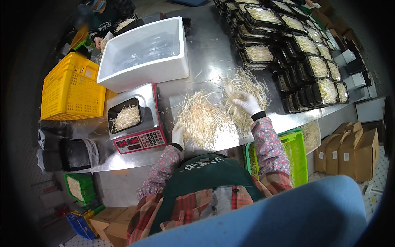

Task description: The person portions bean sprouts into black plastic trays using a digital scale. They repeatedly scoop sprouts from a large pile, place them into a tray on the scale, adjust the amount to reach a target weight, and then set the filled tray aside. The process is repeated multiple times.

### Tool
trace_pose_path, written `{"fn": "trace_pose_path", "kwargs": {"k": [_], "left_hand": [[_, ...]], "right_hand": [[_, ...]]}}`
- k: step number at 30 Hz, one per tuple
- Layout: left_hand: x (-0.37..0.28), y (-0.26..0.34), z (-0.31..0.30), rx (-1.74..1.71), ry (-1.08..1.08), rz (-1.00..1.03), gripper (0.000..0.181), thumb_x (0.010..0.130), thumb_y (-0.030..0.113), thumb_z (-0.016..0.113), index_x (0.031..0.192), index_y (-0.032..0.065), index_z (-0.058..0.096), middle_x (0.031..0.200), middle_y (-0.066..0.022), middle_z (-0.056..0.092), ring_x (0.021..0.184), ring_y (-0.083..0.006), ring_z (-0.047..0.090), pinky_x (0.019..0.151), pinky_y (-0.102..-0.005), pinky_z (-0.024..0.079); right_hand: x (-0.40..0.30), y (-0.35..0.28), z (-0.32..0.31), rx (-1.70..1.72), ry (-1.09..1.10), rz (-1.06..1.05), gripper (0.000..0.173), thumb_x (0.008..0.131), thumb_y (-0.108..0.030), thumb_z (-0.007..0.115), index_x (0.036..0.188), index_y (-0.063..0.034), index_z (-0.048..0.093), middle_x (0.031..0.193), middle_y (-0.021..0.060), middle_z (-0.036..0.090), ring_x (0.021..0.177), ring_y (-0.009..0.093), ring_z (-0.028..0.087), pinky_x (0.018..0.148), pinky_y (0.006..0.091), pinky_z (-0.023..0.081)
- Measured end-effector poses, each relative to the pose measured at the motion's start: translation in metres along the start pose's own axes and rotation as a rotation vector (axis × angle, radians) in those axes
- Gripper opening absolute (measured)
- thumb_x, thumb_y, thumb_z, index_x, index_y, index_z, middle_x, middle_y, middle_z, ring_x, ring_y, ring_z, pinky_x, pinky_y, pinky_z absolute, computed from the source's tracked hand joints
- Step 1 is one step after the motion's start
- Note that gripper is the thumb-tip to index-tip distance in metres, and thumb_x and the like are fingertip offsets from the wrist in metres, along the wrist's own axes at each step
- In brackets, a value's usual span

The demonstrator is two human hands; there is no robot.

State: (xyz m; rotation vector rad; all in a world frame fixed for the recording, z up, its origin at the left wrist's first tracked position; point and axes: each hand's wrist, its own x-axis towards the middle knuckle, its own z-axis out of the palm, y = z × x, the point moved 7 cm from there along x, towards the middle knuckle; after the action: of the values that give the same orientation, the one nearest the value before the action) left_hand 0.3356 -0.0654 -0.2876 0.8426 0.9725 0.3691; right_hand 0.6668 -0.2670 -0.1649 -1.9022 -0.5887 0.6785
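Two loose heaps of bean sprouts lie on the steel table. My left hand point(178, 135), in a white glove, touches the left edge of the nearer sprout heap point(203, 119); its fingers are partly hidden, so its hold is unclear. My right hand point(249, 104), also gloved, has its fingertips in the right-hand sprout heap point(243, 89), where blur hides whether any are gripped. Left of my left hand stands a red digital scale point(140, 141) with a steel pan. A black plastic tray point(139, 106) holding sprouts point(126, 118) rests on the pan.
A white foam box point(148, 72) and a yellow crate point(85, 95) stand beyond the scale. Empty black trays point(75, 154) lie at left. Stacked sprout-filled trays point(259, 53) cover the right side. A green crate point(301, 157) is below the edge. A co-worker point(108, 15) works at upper left.
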Motion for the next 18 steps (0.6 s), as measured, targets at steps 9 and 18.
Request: {"fn": "trace_pose_path", "kwargs": {"k": [9, 18], "left_hand": [[-0.007, 0.01, 0.016, -0.019, -0.059, 0.026, 0.044, 0.094, 0.009, 0.06, 0.137, 0.0069, 0.052, 0.116, -0.0031, 0.063, 0.101, -0.0151, 0.061, 0.081, -0.0331, 0.052], [-0.028, 0.047, 0.091, -0.208, -0.21, 0.076, 0.057, 0.087, -0.004, 0.066, 0.14, 0.0041, 0.046, 0.121, -0.0092, 0.064, 0.104, -0.0199, 0.064, 0.09, -0.0326, 0.053]], "right_hand": [[-0.025, 0.028, 0.076, -0.392, 0.031, -0.026, 0.076, 0.083, -0.044, 0.074, 0.139, 0.0012, 0.05, 0.127, 0.028, 0.058, 0.12, 0.039, 0.057, 0.102, 0.0419, 0.046], [-0.035, 0.012, 0.144, 0.533, -0.126, 0.164, 0.069, 0.081, 0.003, 0.074, 0.142, 0.0064, 0.042, 0.12, 0.0118, 0.064, 0.104, 0.015, 0.064, 0.086, 0.0267, 0.053]]}}
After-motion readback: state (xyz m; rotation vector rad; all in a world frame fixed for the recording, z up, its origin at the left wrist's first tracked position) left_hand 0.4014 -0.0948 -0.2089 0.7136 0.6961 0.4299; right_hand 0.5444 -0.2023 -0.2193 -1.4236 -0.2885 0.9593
